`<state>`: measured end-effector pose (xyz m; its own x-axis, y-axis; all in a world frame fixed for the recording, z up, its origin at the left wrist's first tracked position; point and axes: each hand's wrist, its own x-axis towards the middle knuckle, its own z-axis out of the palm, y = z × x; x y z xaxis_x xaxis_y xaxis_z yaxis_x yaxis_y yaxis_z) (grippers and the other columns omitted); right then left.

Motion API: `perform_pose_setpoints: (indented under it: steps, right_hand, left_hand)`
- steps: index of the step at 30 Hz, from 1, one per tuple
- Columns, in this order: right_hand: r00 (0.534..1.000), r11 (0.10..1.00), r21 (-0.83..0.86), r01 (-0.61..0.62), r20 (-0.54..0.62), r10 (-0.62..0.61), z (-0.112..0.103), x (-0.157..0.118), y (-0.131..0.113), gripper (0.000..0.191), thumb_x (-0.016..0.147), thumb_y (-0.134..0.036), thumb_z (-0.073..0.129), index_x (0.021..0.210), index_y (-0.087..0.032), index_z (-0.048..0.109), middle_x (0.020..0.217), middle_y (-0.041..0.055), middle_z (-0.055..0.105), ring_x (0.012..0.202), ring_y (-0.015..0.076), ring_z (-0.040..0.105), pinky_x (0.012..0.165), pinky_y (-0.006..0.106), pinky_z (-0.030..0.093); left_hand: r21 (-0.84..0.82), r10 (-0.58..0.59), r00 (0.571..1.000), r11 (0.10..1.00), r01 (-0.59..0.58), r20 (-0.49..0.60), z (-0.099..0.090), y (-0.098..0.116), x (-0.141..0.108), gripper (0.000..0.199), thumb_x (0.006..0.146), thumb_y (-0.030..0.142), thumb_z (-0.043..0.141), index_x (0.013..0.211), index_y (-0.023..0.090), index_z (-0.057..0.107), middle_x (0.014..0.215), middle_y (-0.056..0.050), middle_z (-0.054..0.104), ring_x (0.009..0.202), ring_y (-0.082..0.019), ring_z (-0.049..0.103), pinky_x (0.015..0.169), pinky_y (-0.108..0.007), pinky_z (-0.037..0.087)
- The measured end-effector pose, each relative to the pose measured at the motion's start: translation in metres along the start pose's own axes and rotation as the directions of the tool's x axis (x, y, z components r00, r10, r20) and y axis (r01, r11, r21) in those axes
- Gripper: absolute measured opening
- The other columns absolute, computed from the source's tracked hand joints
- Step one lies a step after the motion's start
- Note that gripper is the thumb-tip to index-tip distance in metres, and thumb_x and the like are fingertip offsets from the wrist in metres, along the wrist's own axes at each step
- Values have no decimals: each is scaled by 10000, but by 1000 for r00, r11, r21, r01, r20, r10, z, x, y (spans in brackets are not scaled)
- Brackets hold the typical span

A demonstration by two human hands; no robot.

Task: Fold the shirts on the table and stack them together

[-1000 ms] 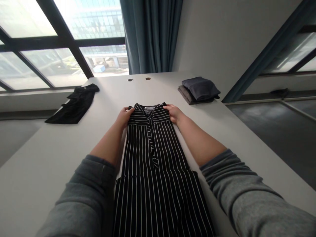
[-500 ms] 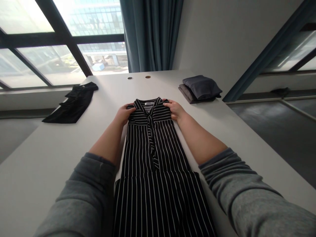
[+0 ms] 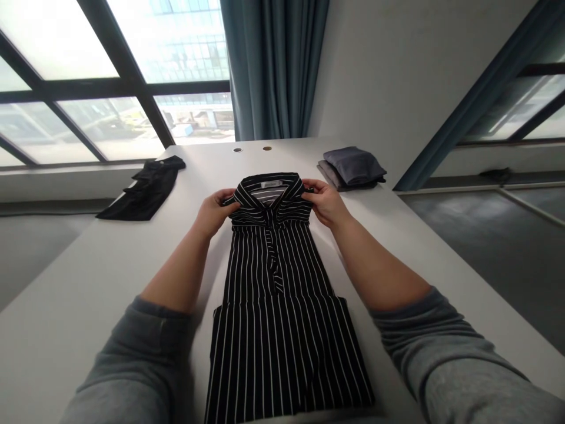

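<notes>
A black shirt dress with white vertical stripes (image 3: 278, 335) lies folded lengthwise on the white table (image 3: 88, 277), with a ruffled placket down its front and a fold across its lower part. My left hand (image 3: 214, 212) grips the left side of the collar (image 3: 238, 197). My right hand (image 3: 324, 203) holds the opposite shoulder edge, with the fabric pinched between fingers and thumb. The neck label (image 3: 270, 185) shows inside the collar.
A black folded garment (image 3: 148, 188) lies at the table's far left. A grey folded clothes stack (image 3: 353, 168) sits at the far right. Two small round grommets (image 3: 252, 149) are set near the far edge. The table's side edges drop to a grey floor (image 3: 477, 247).
The collar has risen and rounded between my hands, which have moved farther apart. The dress's lower end now shows in view, and the head view has shifted.
</notes>
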<state>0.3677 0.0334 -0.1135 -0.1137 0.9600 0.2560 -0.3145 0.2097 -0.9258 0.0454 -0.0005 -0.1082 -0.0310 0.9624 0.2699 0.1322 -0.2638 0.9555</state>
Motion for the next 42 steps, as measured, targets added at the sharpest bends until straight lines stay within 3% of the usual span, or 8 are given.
perform_pose_setpoints:
  steps: [11,18,23,25,29,33,37,42]
  right_hand:
    - [950,806,-533,257,295,-108,-15,-83,-21,231,829,-297,754,1048,-252,812,1032,47,734,971,233,679,949,412,558]
    - [794,615,-621,486,608,-12,-29,-121,-15,323,821,-119,564,986,-264,802,1132,49,726,1089,221,693,1034,407,551]
    - [694,510,-629,587,715,83,-39,-132,-8,469,794,-19,499,1087,-238,793,1203,42,751,1093,192,718,1047,387,570]
    - [700,465,-641,610,712,63,-37,-133,-9,514,769,5,487,1113,-231,787,1243,45,744,1144,195,708,1080,394,560]
    - [794,417,-713,564,607,-36,-18,-129,-8,525,850,-42,483,1272,-221,737,1383,74,693,1323,226,630,1186,456,484]
    - [859,329,-818,472,511,38,2,-128,10,510,1023,-317,509,1508,-175,582,1597,138,517,1530,301,422,1287,550,318]
    - [830,233,-877,420,475,293,2,-130,32,744,1024,-540,528,1638,-140,398,1715,175,275,1601,362,250,1307,575,231]
    - [813,211,-885,415,465,350,-8,-128,44,788,1030,-589,494,1673,-165,326,1738,147,202,1621,339,181,1329,539,163]
  left_hand:
    - [414,85,966,892,-184,244,-18,12,-79,176,837,300,713,989,244,779,991,-39,803,923,-234,734,951,-414,578]
    - [493,54,882,812,-311,468,-23,-2,-105,188,784,157,565,865,260,702,1048,-5,800,998,-219,736,970,-405,570]
    - [511,15,760,732,-451,650,-30,3,-118,386,746,93,512,1011,264,734,1205,10,773,1124,-200,711,1060,-385,541]
    - [503,39,743,712,-489,668,-27,10,-121,363,787,110,517,1030,254,745,1237,0,766,1164,-202,701,1084,-380,532]
    - [642,89,843,608,-467,530,-2,16,-120,314,1003,317,483,1140,249,758,1244,-37,768,1180,-234,702,1104,-430,526]
    - [712,69,879,558,-426,472,25,-4,-118,520,1057,480,434,1467,211,605,1611,-90,517,1527,-298,427,1267,-512,347]
    - [764,-109,871,541,-353,480,34,-30,-121,691,1060,542,392,1651,185,366,1744,-102,249,1627,-341,168,1315,-552,197]
    - [784,-152,862,514,-348,483,34,-39,-123,735,1049,577,396,1676,205,310,1758,-85,196,1631,-341,132,1324,-545,147]
